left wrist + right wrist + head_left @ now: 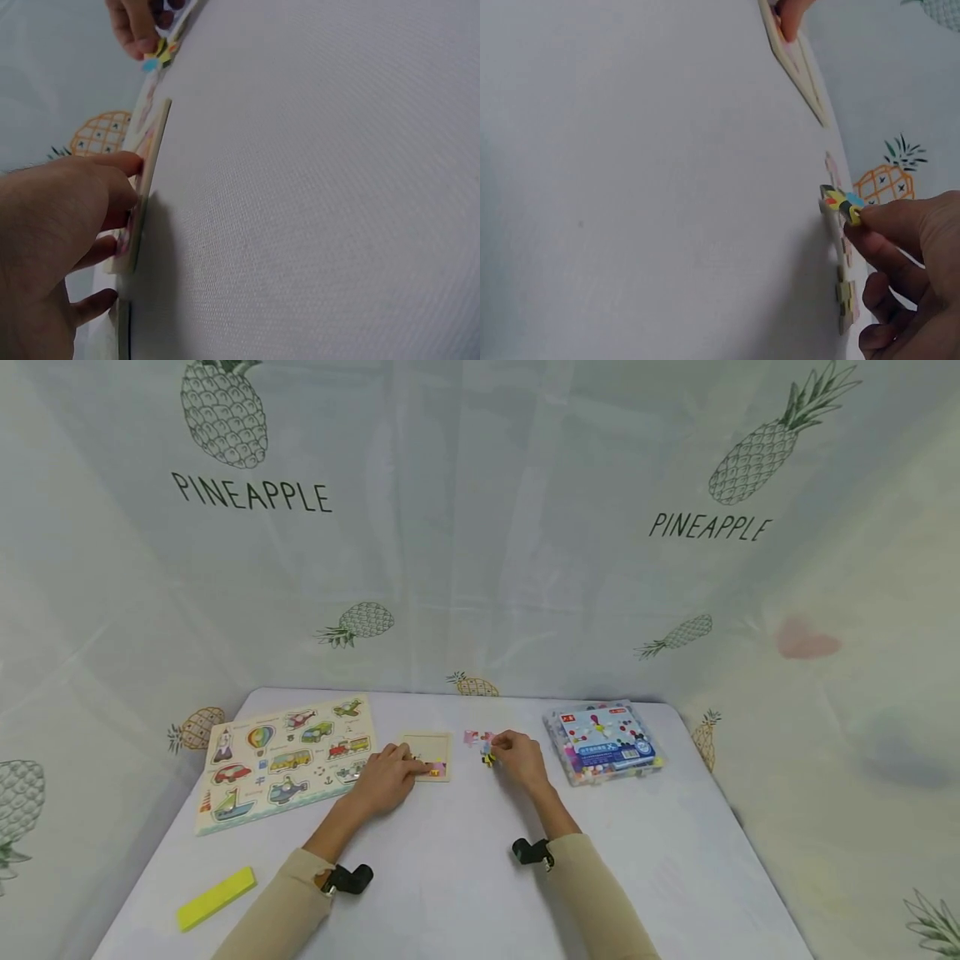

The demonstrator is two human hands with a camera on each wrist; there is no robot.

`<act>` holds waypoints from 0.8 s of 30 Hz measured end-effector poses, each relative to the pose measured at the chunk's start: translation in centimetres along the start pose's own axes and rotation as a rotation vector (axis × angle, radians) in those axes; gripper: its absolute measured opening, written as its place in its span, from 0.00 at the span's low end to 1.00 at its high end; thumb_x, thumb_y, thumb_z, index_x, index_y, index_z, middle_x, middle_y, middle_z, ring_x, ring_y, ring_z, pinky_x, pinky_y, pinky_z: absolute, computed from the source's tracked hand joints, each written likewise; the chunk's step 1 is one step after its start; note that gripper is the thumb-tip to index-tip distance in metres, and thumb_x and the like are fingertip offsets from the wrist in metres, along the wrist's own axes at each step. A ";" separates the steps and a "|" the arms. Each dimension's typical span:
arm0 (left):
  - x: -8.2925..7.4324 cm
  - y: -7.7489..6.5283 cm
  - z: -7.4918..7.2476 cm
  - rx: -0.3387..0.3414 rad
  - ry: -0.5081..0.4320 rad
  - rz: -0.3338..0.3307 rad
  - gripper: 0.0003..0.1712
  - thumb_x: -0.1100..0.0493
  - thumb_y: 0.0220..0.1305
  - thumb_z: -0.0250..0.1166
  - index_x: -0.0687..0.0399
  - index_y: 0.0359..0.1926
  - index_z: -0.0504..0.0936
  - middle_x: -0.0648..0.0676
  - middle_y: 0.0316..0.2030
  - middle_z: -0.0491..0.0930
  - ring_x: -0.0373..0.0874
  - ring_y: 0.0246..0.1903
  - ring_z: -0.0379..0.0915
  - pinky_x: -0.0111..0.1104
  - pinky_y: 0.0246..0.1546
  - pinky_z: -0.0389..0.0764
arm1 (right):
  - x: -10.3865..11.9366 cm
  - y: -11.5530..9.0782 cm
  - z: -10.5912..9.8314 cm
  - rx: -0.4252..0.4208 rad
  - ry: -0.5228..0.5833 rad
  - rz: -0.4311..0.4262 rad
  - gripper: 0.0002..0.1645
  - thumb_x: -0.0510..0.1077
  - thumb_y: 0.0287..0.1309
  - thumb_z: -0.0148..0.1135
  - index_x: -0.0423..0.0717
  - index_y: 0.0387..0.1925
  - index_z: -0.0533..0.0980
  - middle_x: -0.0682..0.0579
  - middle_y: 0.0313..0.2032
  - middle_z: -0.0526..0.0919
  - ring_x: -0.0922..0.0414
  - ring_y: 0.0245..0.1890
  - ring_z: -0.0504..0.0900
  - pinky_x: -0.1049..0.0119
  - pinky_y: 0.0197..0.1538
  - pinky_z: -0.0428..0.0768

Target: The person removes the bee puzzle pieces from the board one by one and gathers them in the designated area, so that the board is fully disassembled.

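Note:
A small wooden puzzle tray (pixel 427 734) lies flat near the middle of the table, with a pink and yellow piece (pixel 437 769) in its lower right corner. My left hand (pixel 387 778) rests on the tray, an extended finger touching that corner. To the right of the tray, my right hand (pixel 521 760) pinches a jigsaw piece (pixel 842 205) printed in yellow, black and blue, between thumb and index finger. The held piece is raised slightly off the tabletop in the right wrist view. Pink puzzle pieces (pixel 472 737) lie just beyond it; others are partly hidden by the right hand.
On the left lies a large wooden board (pixel 281 762) with vehicle pictures, close to my left hand. A clear plastic case (pixel 603 742) of colourful beads stands at the right. A yellow block (pixel 217 899) is at the front left. A pineapple-print curtain (pixel 480 543) hangs behind the table.

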State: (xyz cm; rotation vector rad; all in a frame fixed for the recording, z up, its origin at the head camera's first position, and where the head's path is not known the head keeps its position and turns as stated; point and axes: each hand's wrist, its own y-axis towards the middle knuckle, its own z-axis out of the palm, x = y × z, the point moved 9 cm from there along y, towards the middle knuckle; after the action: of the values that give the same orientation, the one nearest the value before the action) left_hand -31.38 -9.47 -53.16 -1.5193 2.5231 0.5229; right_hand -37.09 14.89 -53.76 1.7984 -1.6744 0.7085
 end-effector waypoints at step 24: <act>0.1 -0.1 -0.4 -0.104 -0.058 0.007 0.12 0.59 0.66 0.67 0.39 0.48 0.90 0.46 0.29 0.69 0.46 0.35 0.68 0.39 0.29 0.64 | -0.5 0.1 -0.4 -0.016 -0.121 -0.037 0.05 0.41 0.63 0.65 0.47 0.34 0.86 0.54 0.33 0.86 0.58 0.32 0.79 0.61 0.36 0.78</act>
State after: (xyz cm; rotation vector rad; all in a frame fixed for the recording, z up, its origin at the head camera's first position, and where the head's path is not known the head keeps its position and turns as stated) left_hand -31.29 -9.76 -52.85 -1.5074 2.4941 0.6994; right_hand -37.22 15.53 -53.83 1.8892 -1.7145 0.5796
